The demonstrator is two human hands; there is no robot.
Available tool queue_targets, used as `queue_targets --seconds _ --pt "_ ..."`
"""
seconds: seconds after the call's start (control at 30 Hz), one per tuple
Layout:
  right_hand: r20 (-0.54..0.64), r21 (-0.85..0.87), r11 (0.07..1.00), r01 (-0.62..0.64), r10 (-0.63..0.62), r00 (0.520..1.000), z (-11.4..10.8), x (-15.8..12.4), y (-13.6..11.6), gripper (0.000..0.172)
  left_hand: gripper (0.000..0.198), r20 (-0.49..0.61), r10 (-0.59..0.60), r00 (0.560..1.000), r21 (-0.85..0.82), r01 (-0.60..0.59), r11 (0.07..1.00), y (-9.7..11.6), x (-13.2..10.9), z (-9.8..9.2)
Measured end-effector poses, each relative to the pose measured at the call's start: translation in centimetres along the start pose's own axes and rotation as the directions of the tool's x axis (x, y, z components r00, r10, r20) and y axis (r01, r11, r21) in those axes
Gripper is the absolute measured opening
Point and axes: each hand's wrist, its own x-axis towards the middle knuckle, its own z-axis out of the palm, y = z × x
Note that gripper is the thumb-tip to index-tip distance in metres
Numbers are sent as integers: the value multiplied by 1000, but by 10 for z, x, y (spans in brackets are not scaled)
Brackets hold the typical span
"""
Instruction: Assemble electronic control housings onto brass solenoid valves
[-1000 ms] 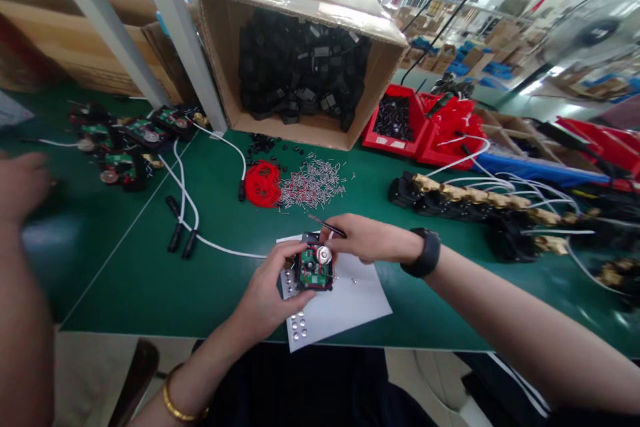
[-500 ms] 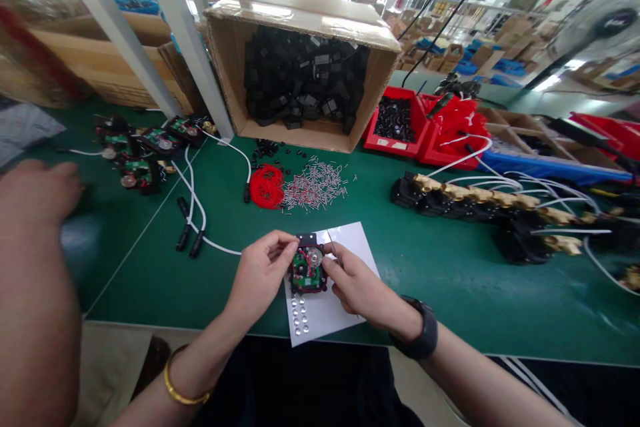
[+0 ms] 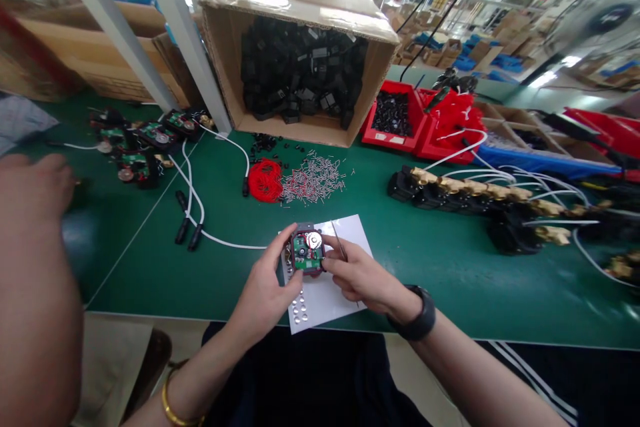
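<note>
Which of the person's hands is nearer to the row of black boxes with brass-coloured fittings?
Right. The right hand is in front of and left of that row of black boxes; the left hand is farther left, holding the black-framed green circuit board.

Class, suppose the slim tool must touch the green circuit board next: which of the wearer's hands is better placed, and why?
Probably the right hand: it holds the slim tool close beside the green circuit board. The left hand grips the black housing from the other side.
</note>
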Motion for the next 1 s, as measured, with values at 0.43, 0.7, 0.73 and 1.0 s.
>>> queue_targets --seconds 0.43,0.7,0.73,1.0 --pt "5 -106 993 58 -58 998 -5 7 3 52 63 -13 24 1000 80 -23 996 3 4 1" --pt "52 -267 962 64 -52 997 -18 7 -4 57 64 -28 102 994 201 -94 975 -4 6 4" --pt "109 -380 917 119 -83 991 -26 12 -13 51 66 -29 130 991 214 -121 969 -9 6 5" --pt "-131 -977 215 -2 -585 800 -51 139 -113 19 75 -79 351 933 301 -313 901 -41 8 8"
